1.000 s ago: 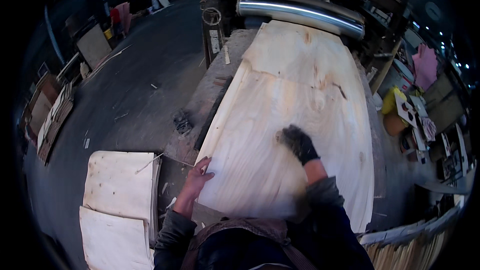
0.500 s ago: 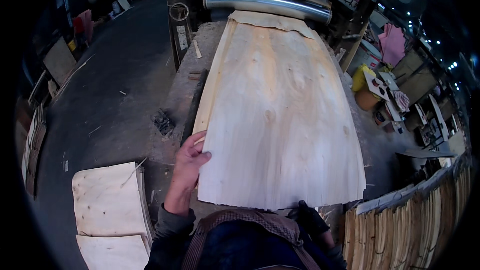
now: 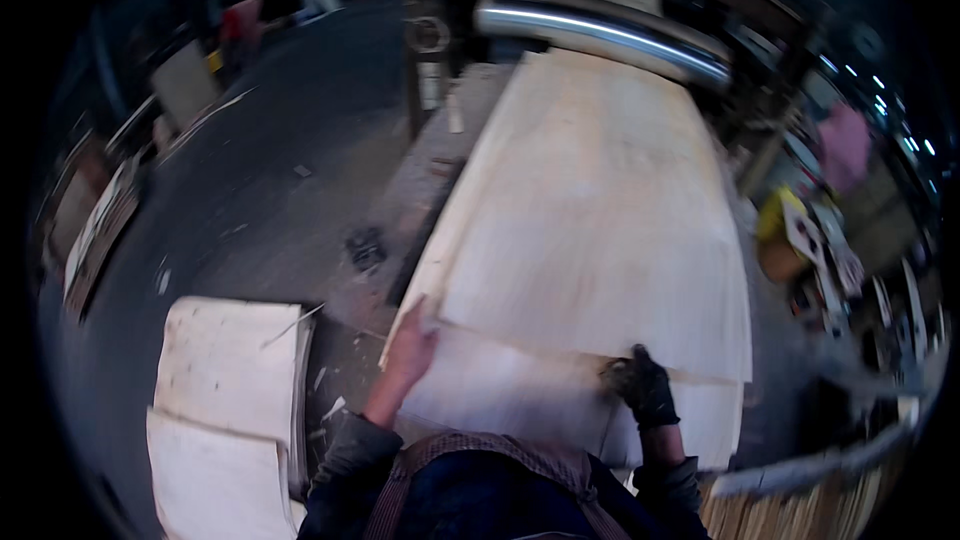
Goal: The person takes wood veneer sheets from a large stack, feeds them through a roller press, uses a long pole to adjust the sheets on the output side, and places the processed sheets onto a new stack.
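Your left hand (image 3: 410,352) pinches the near left corner of the top veneer sheet (image 3: 590,230), fingers closed on its edge. Your gloved right hand (image 3: 645,390) presses on the sheet's near edge; whether that grip is closed around it cannot be told. The sheet lies lengthwise on the worktop (image 3: 420,190), its far end at the metal roller (image 3: 610,35). Left of you, stacked boards (image 3: 230,370) sit on the floor (image 3: 260,170), which lies open beyond.
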`<state>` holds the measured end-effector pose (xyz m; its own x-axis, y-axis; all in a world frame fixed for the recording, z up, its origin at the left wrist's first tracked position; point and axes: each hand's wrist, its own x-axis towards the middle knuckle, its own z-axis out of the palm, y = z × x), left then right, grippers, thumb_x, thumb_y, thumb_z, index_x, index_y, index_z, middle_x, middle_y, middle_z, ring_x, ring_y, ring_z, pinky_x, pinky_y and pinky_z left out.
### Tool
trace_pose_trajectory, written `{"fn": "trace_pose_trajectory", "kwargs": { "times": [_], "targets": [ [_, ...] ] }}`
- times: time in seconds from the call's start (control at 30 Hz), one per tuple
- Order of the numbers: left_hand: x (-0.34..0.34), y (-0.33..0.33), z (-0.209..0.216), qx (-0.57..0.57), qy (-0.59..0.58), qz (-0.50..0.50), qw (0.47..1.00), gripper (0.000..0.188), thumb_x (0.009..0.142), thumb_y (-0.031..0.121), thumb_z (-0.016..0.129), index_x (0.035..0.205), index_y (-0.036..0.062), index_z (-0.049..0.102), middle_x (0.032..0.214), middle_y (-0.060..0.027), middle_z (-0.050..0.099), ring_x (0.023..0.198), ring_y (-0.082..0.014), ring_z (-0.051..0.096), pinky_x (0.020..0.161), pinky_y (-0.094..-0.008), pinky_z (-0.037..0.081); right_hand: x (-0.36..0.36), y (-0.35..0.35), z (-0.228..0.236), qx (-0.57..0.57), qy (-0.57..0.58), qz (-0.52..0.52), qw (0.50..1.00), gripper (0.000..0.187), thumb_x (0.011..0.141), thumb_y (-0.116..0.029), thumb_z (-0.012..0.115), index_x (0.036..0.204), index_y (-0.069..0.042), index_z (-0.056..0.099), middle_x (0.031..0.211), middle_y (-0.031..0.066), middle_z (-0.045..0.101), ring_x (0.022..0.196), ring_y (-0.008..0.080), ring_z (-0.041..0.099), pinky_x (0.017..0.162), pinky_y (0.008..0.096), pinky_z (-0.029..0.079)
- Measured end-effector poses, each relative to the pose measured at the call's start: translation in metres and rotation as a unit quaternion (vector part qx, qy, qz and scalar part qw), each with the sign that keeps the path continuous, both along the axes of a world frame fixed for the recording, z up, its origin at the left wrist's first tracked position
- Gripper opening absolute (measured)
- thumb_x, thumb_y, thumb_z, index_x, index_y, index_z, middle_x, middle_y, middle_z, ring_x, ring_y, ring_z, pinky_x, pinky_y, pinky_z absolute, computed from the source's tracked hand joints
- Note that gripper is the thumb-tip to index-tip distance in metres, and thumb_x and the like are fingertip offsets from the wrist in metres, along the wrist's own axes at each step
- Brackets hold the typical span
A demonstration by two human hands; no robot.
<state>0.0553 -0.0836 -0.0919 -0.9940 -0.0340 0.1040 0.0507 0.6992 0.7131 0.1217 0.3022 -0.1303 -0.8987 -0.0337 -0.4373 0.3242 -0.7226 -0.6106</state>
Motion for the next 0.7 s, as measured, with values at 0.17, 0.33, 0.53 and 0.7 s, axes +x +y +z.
{"fn": "trace_pose_trajectory", "kwargs": {
  "times": [0.17, 0.33, 0.53, 0.7],
  "targets": [
    [0.026, 0.019, -0.043, -0.140, 0.074, -0.017, 0.987, 0.068, 0.070, 0.014, 0.065, 0.127, -0.0031, 0.034, 0.133, -0.0228, 0.032, 0.120, -0.0340, 0.036, 0.097, -0.0429, 0.032, -0.110, 0.051, 0.003, -0.014, -0.020, 0.060, 0.998, 0.044, 0.081, -0.046, 0.055, 0.089, -0.003, 0.057, 0.089, 0.0157, 0.060, 0.088, 0.0327, 0.057, 0.084, 0.0449, 0.047],
    [0.020, 0.010, -0.061, -0.065, 0.040, -0.010, 0.997, 0.073, 0.070, 0.019, 0.067, 0.131, -0.0005, 0.031, 0.138, -0.0166, 0.028, 0.124, -0.0297, 0.033, 0.098, -0.0404, 0.032, -0.210, 0.054, 0.007, -0.001, 0.084, -0.030, 0.996, 0.047, 0.091, -0.034, 0.043, 0.123, 0.000, 0.040, 0.129, 0.0122, 0.043, 0.123, 0.0247, 0.035, 0.102, 0.0436, 0.030],
    [0.009, 0.007, -0.067, 0.021, -0.031, 0.005, 0.999, 0.075, 0.070, 0.019, 0.066, 0.131, -0.0037, 0.028, 0.137, -0.0198, 0.028, 0.124, -0.0310, 0.034, 0.102, -0.0338, 0.030, -0.238, 0.025, -0.019, -0.162, 0.042, 0.098, 0.981, 0.044, 0.093, -0.028, 0.034, 0.131, -0.007, 0.035, 0.139, 0.0126, 0.031, 0.128, 0.0295, 0.028, 0.106, 0.0419, 0.023],
    [0.002, -0.004, -0.052, 0.090, -0.055, -0.028, 0.994, 0.065, 0.069, 0.011, 0.061, 0.126, -0.0057, 0.035, 0.133, -0.0212, 0.035, 0.123, -0.0314, 0.035, 0.102, -0.0332, 0.030, -0.090, -0.023, -0.042, -0.035, 0.228, 0.271, 0.934, 0.040, 0.093, -0.023, 0.035, 0.130, -0.008, 0.036, 0.134, 0.0141, 0.036, 0.125, 0.0308, 0.031, 0.103, 0.0451, 0.027]
  ]
}}
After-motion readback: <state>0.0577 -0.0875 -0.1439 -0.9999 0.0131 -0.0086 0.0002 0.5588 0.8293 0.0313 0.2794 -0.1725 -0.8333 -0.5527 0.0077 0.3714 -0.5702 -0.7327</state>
